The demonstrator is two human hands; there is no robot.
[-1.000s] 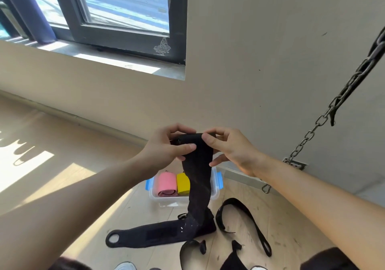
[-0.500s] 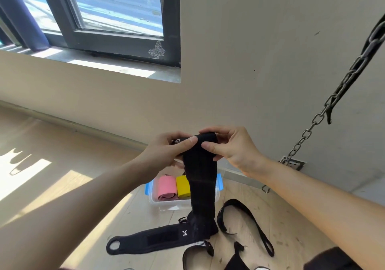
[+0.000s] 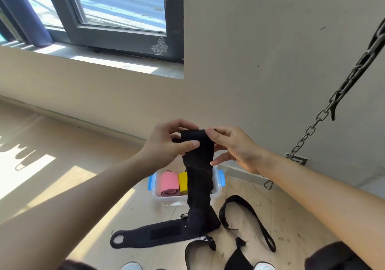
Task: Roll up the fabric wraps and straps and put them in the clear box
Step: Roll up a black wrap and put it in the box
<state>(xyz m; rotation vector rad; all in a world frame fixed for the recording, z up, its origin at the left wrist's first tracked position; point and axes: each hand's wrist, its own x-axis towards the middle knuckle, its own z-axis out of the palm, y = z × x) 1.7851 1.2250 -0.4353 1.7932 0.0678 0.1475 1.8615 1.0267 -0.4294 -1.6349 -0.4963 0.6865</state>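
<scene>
View: one wide-angle camera worn on the head.
Facing: forward and down, toward wall (image 3: 260, 61) and floor (image 3: 291, 217).
Nearness: left hand (image 3: 166, 144) and right hand (image 3: 235, 148) pinch the black wrap (image 3: 198, 165) close, mid-frame; clear box (image 3: 166, 202) sits farther, below them.

Matt cloth wrap (image 3: 199, 165); clear plastic box (image 3: 216, 188).

No words, brands or numbers can be read, not even on the black wrap (image 3: 200, 165).
</scene>
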